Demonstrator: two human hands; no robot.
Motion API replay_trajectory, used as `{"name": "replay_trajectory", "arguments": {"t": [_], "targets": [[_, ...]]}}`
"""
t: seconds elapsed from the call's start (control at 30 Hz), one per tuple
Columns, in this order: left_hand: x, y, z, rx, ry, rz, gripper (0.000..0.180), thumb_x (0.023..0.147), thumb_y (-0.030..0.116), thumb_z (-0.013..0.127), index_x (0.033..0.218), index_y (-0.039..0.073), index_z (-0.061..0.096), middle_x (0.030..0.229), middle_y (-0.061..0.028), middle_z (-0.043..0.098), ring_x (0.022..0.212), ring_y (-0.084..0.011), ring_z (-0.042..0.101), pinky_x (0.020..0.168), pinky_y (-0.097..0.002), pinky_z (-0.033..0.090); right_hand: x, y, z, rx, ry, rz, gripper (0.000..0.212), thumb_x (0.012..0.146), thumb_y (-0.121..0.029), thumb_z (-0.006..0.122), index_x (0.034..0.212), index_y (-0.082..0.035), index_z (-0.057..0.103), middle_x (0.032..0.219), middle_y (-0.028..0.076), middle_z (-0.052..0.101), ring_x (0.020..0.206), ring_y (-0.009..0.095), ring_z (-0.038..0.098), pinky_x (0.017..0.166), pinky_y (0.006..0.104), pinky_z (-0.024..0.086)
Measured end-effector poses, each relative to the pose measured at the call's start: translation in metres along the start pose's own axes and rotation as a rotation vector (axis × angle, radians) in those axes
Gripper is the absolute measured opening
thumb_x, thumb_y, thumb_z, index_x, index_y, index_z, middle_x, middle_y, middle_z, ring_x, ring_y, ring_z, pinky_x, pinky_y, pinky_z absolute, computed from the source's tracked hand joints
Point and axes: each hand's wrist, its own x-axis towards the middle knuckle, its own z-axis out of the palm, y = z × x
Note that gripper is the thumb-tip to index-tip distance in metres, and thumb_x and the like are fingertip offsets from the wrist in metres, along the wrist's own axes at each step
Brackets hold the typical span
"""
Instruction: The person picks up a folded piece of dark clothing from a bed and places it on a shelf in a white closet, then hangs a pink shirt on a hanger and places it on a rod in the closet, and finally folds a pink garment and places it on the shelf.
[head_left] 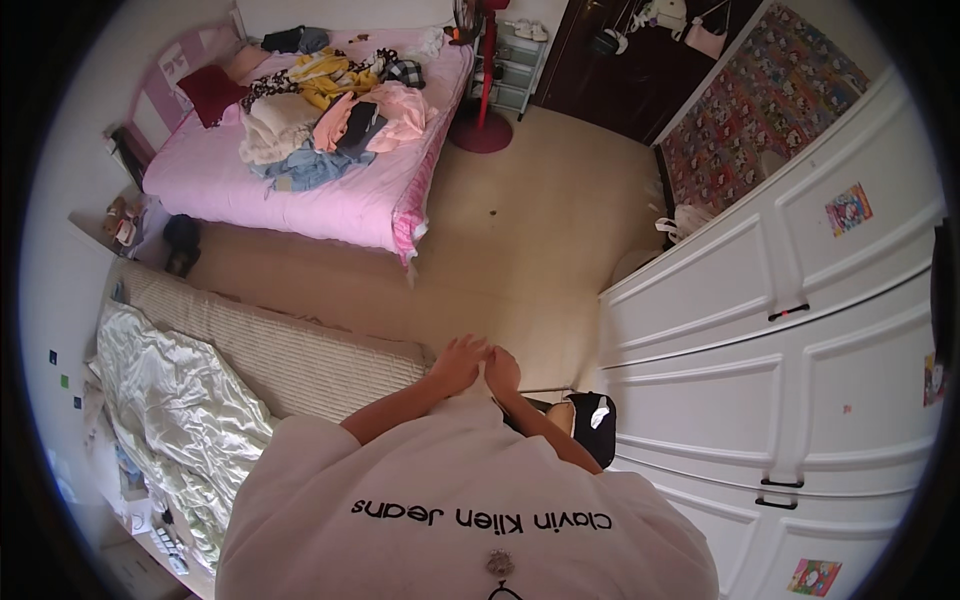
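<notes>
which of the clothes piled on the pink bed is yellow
The crumpled yellow garment, lying beyond the cream piece; its colour sets it apart from that, the pale pink piece and the blue piece.

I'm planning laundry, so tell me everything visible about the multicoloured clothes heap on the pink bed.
The multicoloured clothes heap lies loose and crumpled, resting on the pink bed. A yellow garment sits towards the back, a fluffy-looking cream one at left, a black piece amid pink cloth at right, and blue, denim-like cloth at the near edge.

From my head, the fisheye looks down and forward: my white cloth shirt near, pink-covered bed farther.
</notes>
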Motion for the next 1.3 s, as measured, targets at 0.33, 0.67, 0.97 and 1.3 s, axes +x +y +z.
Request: {"name": "replay_trajectory", "arguments": {"t": [0.33, 0.67, 0.97, 1.3], "targets": [[0.087, -0.072, -0.028, -0.134, 0.048, -0.141, 0.06, 0.075, 0.007, 0.054, 0.133, 0.015, 0.041, 0.134, -0.0131, 0.044, 0.128, -0.0349, 0.036, 0.102, -0.0465, 0.033, 0.132, -0.028, 0.004, 0.052, -0.139, 0.021, 0.026, 0.085, -0.028, 0.05, 0.088, -0.007, 0.065, 0.08, 0.014, 0.066, 0.077, 0.034, 0.064, 0.066, 0.0416, 0.048], [0.253, -0.146, -0.066, -0.146, 0.038, -0.345, 0.068, 0.074, 0.006, 0.054, 0.138, 0.021, 0.035, 0.135, -0.0158, 0.041, 0.13, -0.038, 0.032, 0.104, -0.047, 0.032, 0.337, -0.07, -0.041, 0.105, -0.19, -0.081, 0.024, 0.083, -0.025, 0.052, 0.084, -0.008, 0.068, 0.067, 0.007, 0.066, 0.063, 0.022, 0.065, 0.06, 0.036, 0.049], [0.402, -0.186, -0.1, -0.154, 0.067, -0.406, 0.075, 0.075, 0.009, 0.058, 0.141, 0.026, 0.029, 0.137, -0.0137, 0.04, 0.131, -0.0346, 0.033, 0.102, -0.0469, 0.035, 0.502, -0.058, -0.051, 0.193, -0.237, -0.006, 0.033, 0.087, -0.029, 0.051, 0.077, -0.003, 0.067, 0.064, 0.009, 0.066, 0.061, 0.022, 0.065, 0.058, 0.0346, 0.048], [0.458, -0.277, -0.121, -0.17, 0.044, -0.501, 0.077, 0.076, 0.007, 0.056, 0.143, 0.031, 0.026, 0.137, -0.0151, 0.04, 0.132, -0.0368, 0.031, 0.102, -0.0476, 0.034, 0.606, -0.104, -0.013, 0.383, -0.357, 0.024, 0.032, 0.092, -0.024, 0.048, 0.077, 0.0, 0.062, 0.063, 0.01, 0.064, 0.057, 0.018, 0.063, 0.055, 0.0316, 0.048]]}}
